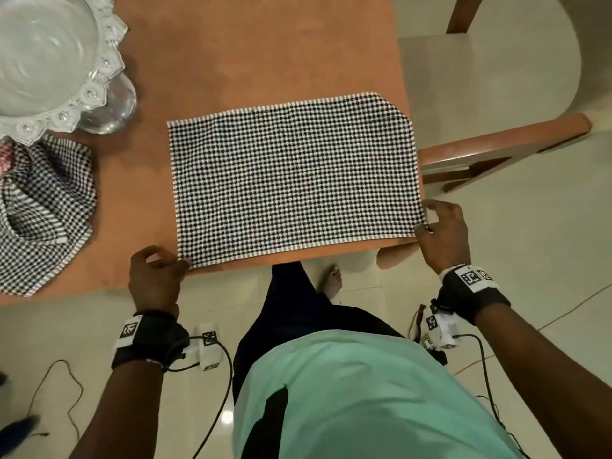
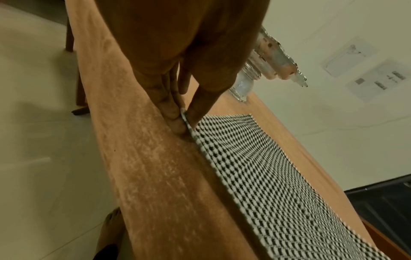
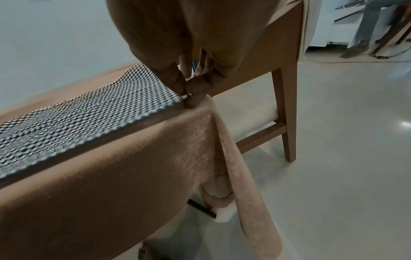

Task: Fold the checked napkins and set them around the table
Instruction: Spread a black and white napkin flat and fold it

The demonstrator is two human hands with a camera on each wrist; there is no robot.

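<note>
A black-and-white checked napkin point(image 1: 291, 180) lies flat on the orange-clothed table point(image 1: 258, 54), its near edge along the table's front edge. My left hand point(image 1: 155, 279) pinches its near left corner between thumb and fingers point(image 2: 175, 121). My right hand point(image 1: 443, 233) pinches the near right corner at the table's corner, seen close in the right wrist view point(image 3: 189, 96). The far right corner of the napkin point(image 1: 402, 115) is turned under. Along the table edge the napkin point(image 2: 266, 176) stretches away from my left fingers. More checked napkins point(image 1: 43, 210) lie crumpled at the left.
A glass pedestal bowl point(image 1: 49, 61) stands at the table's far left, above the crumpled napkins. A wooden chair point(image 1: 490, 94) with a pale seat stands close to the table's right side. Cables trail on the tiled floor point(image 1: 546, 243) near my feet.
</note>
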